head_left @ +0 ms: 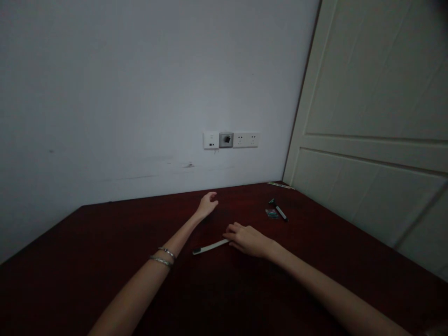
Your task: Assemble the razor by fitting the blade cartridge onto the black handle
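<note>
A white toothbrush (213,245) with a dark bristle head lies low over the dark red tabletop, its head pointing left. My right hand (247,240) pinches the handle's right end between thumb and fingers, which cover that end. Farther back and to the left, my left hand (207,205) hovers over or rests on the table; I cannot tell which. Its fingers curve loosely, the thumb stands apart, and nothing shows in it. Two silver bracelets (163,259) circle the left wrist.
A razor (279,210) with a grey handle lies at the right back, beside a small clear packet (271,213). Behind the dark red table (115,242) stands a pale wall with sockets (245,140). A cream panelled door or cabinet side (371,177) borders the right edge.
</note>
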{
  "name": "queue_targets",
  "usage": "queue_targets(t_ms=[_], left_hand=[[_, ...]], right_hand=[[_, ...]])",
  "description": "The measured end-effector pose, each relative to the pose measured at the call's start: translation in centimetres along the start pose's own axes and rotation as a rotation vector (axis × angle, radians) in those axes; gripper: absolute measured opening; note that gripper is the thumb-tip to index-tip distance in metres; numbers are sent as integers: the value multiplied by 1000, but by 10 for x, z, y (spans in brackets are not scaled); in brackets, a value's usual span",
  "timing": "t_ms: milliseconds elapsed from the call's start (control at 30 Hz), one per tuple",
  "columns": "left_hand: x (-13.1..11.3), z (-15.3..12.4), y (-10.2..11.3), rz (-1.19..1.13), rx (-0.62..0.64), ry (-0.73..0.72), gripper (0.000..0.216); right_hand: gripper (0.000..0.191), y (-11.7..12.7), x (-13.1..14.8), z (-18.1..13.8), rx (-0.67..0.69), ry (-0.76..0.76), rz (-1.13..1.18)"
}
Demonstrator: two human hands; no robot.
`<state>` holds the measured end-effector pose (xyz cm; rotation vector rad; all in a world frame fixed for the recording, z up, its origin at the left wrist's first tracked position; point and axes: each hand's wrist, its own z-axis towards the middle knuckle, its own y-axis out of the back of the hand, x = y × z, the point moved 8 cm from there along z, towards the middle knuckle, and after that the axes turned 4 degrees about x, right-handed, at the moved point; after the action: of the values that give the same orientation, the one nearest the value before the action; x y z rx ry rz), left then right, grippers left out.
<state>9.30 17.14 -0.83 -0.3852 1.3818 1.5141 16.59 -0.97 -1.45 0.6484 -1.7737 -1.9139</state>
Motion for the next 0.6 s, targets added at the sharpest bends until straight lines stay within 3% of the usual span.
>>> queue_targets(t_ms=[167, 367, 467, 600], left_hand=[[45, -18, 48, 31, -93, 124, 34], [71, -32, 78, 61, -178, 174, 33], [79, -38, 85, 69, -194, 190, 33], [89, -44, 93, 105, -203, 206, 34]], right_hand=[[22, -5, 2, 16, 75, 48, -52], [20, 3, -7, 8, 35, 16, 3], [24, 12, -36, -7, -78, -110, 114], [27, 21, -112, -49, -274, -411, 241]])
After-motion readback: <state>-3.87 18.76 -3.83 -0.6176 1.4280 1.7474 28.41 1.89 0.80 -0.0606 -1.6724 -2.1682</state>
